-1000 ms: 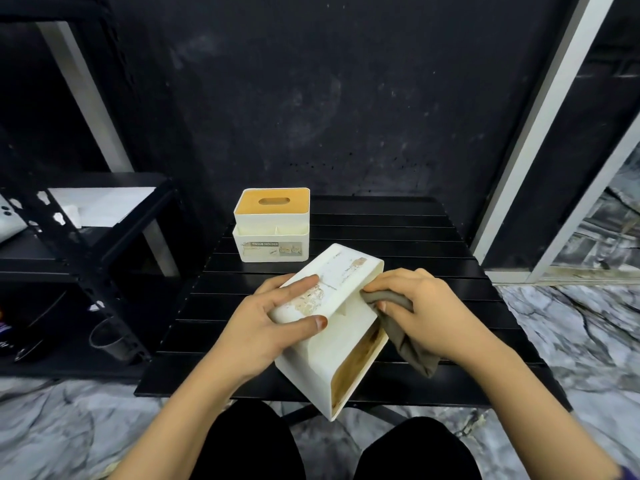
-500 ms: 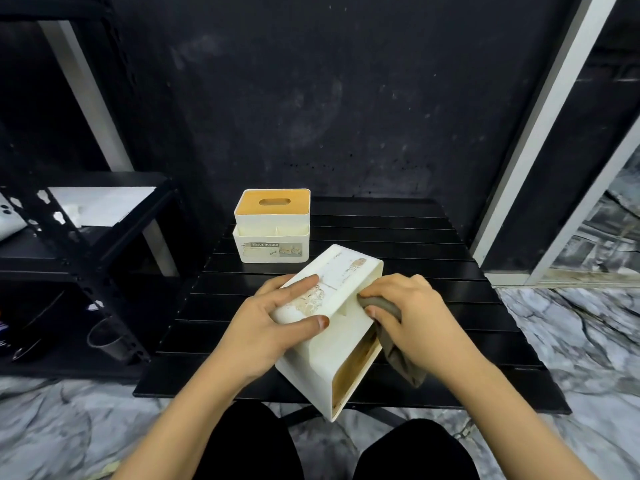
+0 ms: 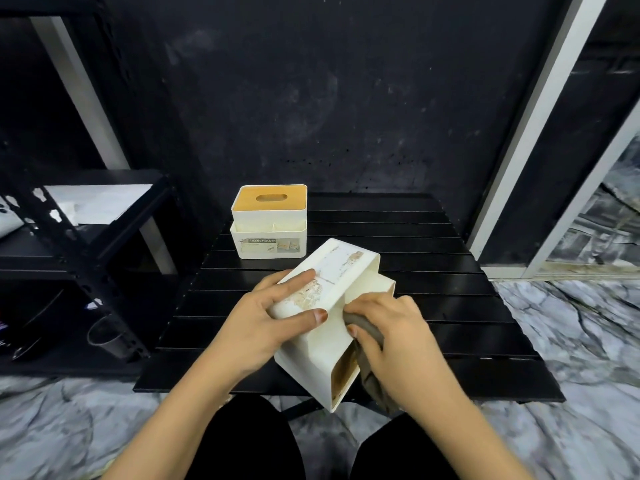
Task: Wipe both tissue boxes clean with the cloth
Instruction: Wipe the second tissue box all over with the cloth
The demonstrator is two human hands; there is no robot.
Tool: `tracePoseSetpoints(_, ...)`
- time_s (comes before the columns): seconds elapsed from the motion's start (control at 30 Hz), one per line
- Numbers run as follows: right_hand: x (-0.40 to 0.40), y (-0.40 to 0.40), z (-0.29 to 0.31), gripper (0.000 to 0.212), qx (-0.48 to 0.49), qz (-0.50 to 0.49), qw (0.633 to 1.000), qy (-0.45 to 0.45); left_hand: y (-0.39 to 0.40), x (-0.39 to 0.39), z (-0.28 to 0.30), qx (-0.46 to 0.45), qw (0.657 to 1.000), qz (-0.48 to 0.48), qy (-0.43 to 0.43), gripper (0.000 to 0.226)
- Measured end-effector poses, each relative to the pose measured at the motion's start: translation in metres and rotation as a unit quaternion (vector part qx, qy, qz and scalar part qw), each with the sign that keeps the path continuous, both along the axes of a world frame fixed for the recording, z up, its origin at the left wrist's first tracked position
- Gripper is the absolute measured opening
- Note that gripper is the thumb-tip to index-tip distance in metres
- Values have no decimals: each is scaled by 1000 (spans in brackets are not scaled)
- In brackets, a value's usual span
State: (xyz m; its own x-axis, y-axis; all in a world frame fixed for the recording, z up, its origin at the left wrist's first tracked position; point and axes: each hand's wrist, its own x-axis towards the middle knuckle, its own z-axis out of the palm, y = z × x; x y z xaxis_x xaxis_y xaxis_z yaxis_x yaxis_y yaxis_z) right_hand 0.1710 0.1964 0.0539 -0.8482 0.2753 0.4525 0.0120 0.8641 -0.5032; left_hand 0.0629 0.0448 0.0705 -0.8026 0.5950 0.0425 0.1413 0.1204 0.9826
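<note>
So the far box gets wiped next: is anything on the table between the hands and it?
Nothing visible: bare black slatted table lies between the held white tissue box and the wooden-lidded white tissue box.

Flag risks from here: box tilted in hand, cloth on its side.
1. The left hand alone holds the tilted tissue box over the table's near edge; hard rubbing could twist it loose.
2. The cloth in the right hand dangles and could snag the box's open end.
3. The second tissue box may go unwiped.
</note>
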Motion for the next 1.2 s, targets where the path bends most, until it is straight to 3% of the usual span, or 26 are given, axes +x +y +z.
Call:
tracePoseSetpoints(0.4, 21, -33, -12, 17, 32, 70, 997, 30, 2, 7, -2, -4, 999, 30, 40, 44)
tracePoseSetpoints(0.53, 22, -20, -7, 18, -37, 103, 994, 19, 1, 7, -1, -13, 998, 27, 50, 45)
tracePoseSetpoints(1.0, -37, 59, 21, 23, 4, -11, 995, -102, 2, 3, 3, -18, 999, 17, 21, 54)
tracePoseSetpoints(1.2, -39, 55, 30, 27, 71, -6, 987, -142, 3, 4, 2, -3, 1000, 21, 21, 58)
